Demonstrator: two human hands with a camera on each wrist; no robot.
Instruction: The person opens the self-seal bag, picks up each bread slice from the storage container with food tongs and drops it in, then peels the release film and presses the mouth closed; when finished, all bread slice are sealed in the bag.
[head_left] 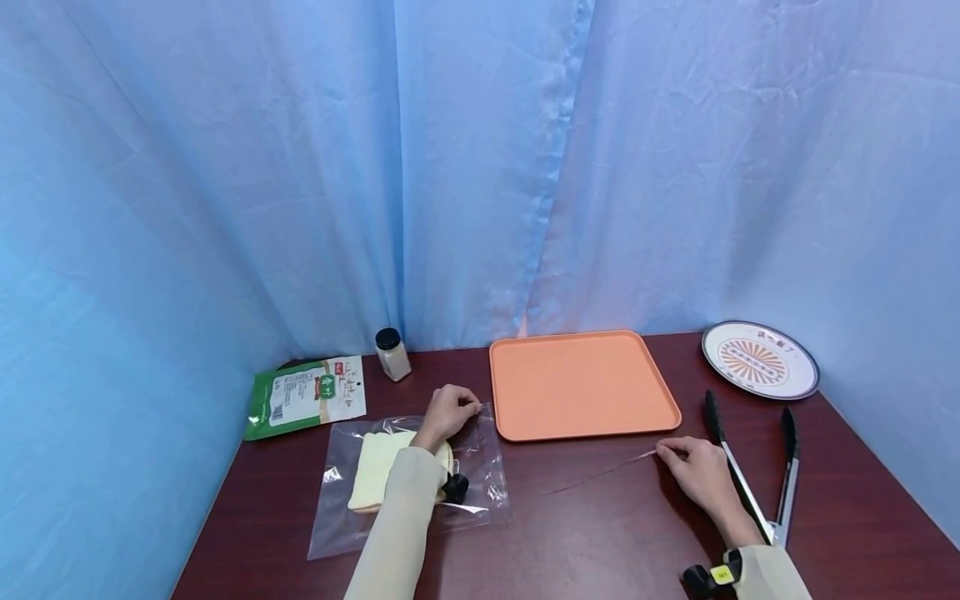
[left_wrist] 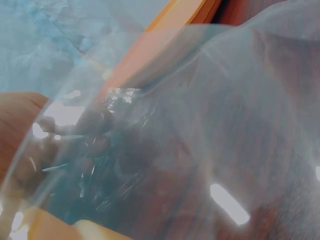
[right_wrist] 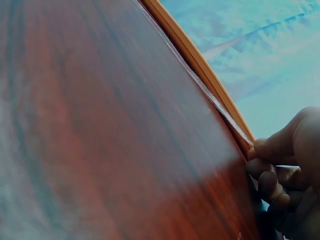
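A clear plastic bag (head_left: 330, 500) with slices of bread (head_left: 372, 471) inside lies at the left of the table. My left hand (head_left: 448, 410) reaches across it and pinches the bag's upper right corner; in the left wrist view the clear film (left_wrist: 200, 125) covers much of the hand. Out to the right, between thumb and fingertips, my right hand (head_left: 697, 471) holds the end of a thin clear plastic strip (head_left: 600, 475). That strip (right_wrist: 200, 85) trails leftward over the table, apart from the bag. Beneath my left forearm, part of the bread is hidden.
An orange tray (head_left: 581, 387) sits at the back middle, between the hands. Tongs (head_left: 785, 492) lie spread beside my right hand, and a patterned plate (head_left: 761, 360) is behind them. At the back left are a green-and-white packet (head_left: 307, 396) and a black-capped jar (head_left: 393, 357).
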